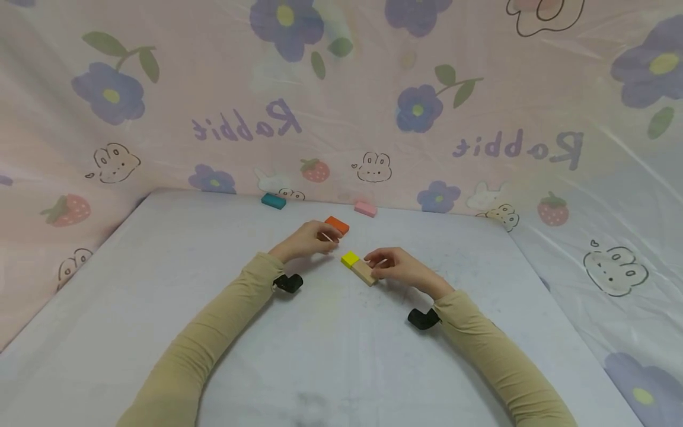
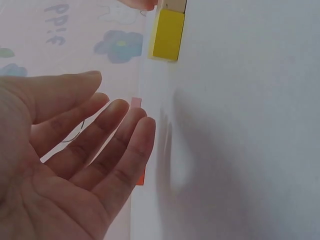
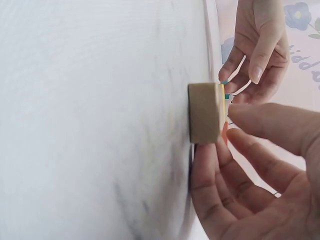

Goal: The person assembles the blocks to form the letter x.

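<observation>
A yellow block [image 1: 350, 260] and a plain wooden block [image 1: 365, 273] lie end to end in line on the white table. My right hand [image 1: 402, 270] is at the wooden block; in the right wrist view its lower fingers [image 3: 206, 175] touch the block's side, while the thumb stays off it. To the left, my left hand [image 1: 309, 240] hovers just above the table with relaxed, slightly bent fingers and nothing in them. Behind that hand lies an orange block [image 1: 338, 225], partly covered by its fingers in the left wrist view.
Farther back, a teal block [image 1: 274, 201] and a pink block [image 1: 365, 209] lie near the table's rear edge. A printed curtain [image 1: 341, 130] with flowers and rabbits rises behind and at both sides. Black wrist-worn pieces [image 1: 423, 319] hang below both sleeves.
</observation>
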The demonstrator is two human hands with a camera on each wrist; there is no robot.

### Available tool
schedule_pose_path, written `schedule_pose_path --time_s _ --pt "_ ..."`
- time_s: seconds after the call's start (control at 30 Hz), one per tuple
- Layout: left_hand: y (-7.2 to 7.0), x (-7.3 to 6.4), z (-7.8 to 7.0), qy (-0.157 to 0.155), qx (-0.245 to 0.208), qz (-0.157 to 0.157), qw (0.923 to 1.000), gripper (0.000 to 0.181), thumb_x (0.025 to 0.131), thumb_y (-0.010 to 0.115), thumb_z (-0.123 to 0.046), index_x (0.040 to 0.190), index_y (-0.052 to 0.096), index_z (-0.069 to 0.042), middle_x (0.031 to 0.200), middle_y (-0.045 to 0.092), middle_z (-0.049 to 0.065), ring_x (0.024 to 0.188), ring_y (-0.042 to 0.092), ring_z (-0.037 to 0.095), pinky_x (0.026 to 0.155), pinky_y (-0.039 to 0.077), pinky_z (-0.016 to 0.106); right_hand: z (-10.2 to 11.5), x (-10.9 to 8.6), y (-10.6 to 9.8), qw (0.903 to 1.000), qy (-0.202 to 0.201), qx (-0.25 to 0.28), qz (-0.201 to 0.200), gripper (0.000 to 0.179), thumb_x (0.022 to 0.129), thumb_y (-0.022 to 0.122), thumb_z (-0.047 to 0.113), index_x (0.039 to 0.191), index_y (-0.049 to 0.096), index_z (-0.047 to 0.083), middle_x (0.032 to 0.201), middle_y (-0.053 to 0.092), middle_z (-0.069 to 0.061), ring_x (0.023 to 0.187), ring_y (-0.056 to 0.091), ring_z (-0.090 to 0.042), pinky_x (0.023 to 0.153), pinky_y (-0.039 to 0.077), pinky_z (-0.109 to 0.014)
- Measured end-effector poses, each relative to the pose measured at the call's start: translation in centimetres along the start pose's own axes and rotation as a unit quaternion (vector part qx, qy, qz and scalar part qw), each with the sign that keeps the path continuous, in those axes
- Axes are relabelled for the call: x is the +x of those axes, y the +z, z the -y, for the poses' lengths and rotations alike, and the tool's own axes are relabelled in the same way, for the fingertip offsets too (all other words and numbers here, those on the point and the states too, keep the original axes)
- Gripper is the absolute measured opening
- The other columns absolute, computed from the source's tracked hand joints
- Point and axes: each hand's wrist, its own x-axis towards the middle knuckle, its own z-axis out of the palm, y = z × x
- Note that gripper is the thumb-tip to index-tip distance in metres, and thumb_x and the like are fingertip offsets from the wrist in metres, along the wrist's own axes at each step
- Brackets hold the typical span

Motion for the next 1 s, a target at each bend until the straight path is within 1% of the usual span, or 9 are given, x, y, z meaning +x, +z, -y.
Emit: schedule_pose_path --time_s 0.2,0.4,0.53,0.6,0.8,1.0 --pt "-0.4 -0.3 0.2 0.010 0.011 -0.004 0.9999 0.032 0.090 0.066 -0.009 0.120 0.062 0.002 0.108 0.065 0.010 0.093 0.062 0.023 0.081 0.052 0.031 -0.2 0.0 0.0 1.0000 -0.002 -0.001 0.000 0.037 0.089 0.064 0.007 0.126 0.059 0.003 0.116 0.061 -0.011 0.099 0.060 -0.023 0.083 0.049 -0.033" --pt "-0.7 -0.4 0.2 0.023 0.016 -0.008 0.9996 0.033 0.089 0.068 -0.009 0.120 0.062 0.003 0.113 0.064 0.015 0.101 0.060 0.025 0.090 0.048 0.034 -0.2 0.0 0.0 1.0000 -0.008 -0.004 0.001 0.037 0.089 0.063 0.004 0.126 0.059 0.003 0.116 0.061 -0.012 0.100 0.060 -0.024 0.081 0.049 -0.032" --pt "-0.9 -0.3 0.4 0.034 0.023 -0.011 0.9991 0.039 0.086 0.071 -0.006 0.122 0.059 0.003 0.119 0.061 0.017 0.109 0.057 0.029 0.094 0.047 0.036 -0.1 -0.1 0.0 1.0000 -0.008 -0.002 0.001 0.037 0.090 0.061 0.003 0.126 0.059 0.002 0.118 0.061 -0.013 0.101 0.060 -0.025 0.081 0.049 -0.032" --pt "-0.9 -0.2 0.6 0.033 0.034 -0.013 0.9988 0.044 0.084 0.073 -0.006 0.124 0.058 0.002 0.123 0.059 0.016 0.114 0.055 0.030 0.096 0.045 0.038 -0.1 -0.1 0.0 1.0000 -0.008 -0.002 0.003 0.037 0.090 0.061 0.002 0.126 0.059 0.001 0.118 0.060 -0.013 0.101 0.060 -0.025 0.081 0.049 -0.031" --pt "-1.0 0.5 1.3 0.023 0.081 -0.024 0.9962 0.057 0.080 0.078 -0.009 0.131 0.053 -0.001 0.130 0.055 0.011 0.120 0.050 0.028 0.101 0.041 0.039 -0.2 0.0 0.1 0.9999 -0.005 -0.009 0.002 0.036 0.089 0.063 0.003 0.125 0.060 0.004 0.116 0.062 -0.012 0.099 0.060 -0.024 0.080 0.049 -0.031" --pt "-1.3 1.7 1.4 0.024 0.097 -0.044 0.9940 0.060 0.081 0.076 -0.007 0.135 0.051 -0.004 0.134 0.052 0.008 0.124 0.045 0.023 0.103 0.038 0.036 0.1 0.0 -0.1 0.9999 -0.009 -0.014 0.001 0.036 0.089 0.064 0.005 0.125 0.061 0.004 0.117 0.062 -0.012 0.099 0.060 -0.025 0.081 0.048 -0.033"
